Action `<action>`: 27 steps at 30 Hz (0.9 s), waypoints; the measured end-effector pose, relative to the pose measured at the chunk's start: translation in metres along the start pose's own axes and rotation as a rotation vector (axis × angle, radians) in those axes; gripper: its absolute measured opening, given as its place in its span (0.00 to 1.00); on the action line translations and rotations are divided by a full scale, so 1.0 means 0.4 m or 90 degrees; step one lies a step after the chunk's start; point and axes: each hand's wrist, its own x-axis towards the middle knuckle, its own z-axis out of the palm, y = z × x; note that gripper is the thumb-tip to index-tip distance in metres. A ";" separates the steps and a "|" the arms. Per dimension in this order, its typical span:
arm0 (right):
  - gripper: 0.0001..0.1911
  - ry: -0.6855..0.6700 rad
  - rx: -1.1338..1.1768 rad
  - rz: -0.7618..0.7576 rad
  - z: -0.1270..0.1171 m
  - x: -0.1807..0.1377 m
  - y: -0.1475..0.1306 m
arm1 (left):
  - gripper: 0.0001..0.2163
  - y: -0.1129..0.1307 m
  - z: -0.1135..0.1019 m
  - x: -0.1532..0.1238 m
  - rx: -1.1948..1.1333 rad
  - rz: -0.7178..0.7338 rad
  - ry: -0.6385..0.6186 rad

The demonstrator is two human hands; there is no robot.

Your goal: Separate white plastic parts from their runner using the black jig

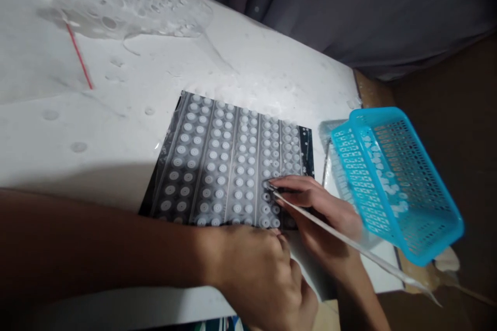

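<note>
1. Sheet lies mid-table, just far of the hands: it looks light, thin and fairly stiff, best gripped by its dark margins.
2. White discs crowd its columns, probably small, slippery and fiddly!
3. Right hand pinches a pale strip; left hand curls at the near edge, its grip impossible to tell.
4. Hands hide the near-right corner; both forearms are cut off.

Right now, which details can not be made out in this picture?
All in the head view:
Left hand: some fingertips hidden behind its knuckles.
Black board: near edge partly covered by that hand.
White pieces in blue basket: too small, blurred.
Patterned material: cut off by bottom edge.
</note>
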 end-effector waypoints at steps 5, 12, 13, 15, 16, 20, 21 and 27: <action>0.15 -0.066 -0.114 -0.114 -0.007 -0.009 0.006 | 0.04 -0.008 0.002 0.002 -0.024 0.002 0.047; 0.12 0.015 -0.112 -0.063 0.021 0.001 0.001 | 0.04 0.007 0.012 -0.004 0.000 -0.020 0.065; 0.11 0.058 -0.058 0.009 0.027 0.003 0.001 | 0.03 0.013 0.016 -0.006 0.014 -0.033 0.064; 0.11 0.133 0.059 0.143 0.033 0.007 0.003 | 0.02 0.024 0.025 -0.011 0.038 -0.050 0.061; 0.13 0.154 0.107 0.186 0.033 0.009 0.004 | 0.01 0.028 0.030 -0.013 0.045 -0.055 0.058; 0.12 0.115 0.124 0.185 0.016 0.016 0.010 | 0.02 0.028 0.040 -0.018 0.073 -0.028 0.043; 0.10 0.094 0.104 0.167 0.012 0.018 0.011 | 0.03 0.026 0.040 -0.018 0.078 -0.024 0.045; 0.09 0.035 0.013 0.054 0.016 0.026 0.027 | 0.03 0.020 0.037 -0.016 0.070 -0.026 0.065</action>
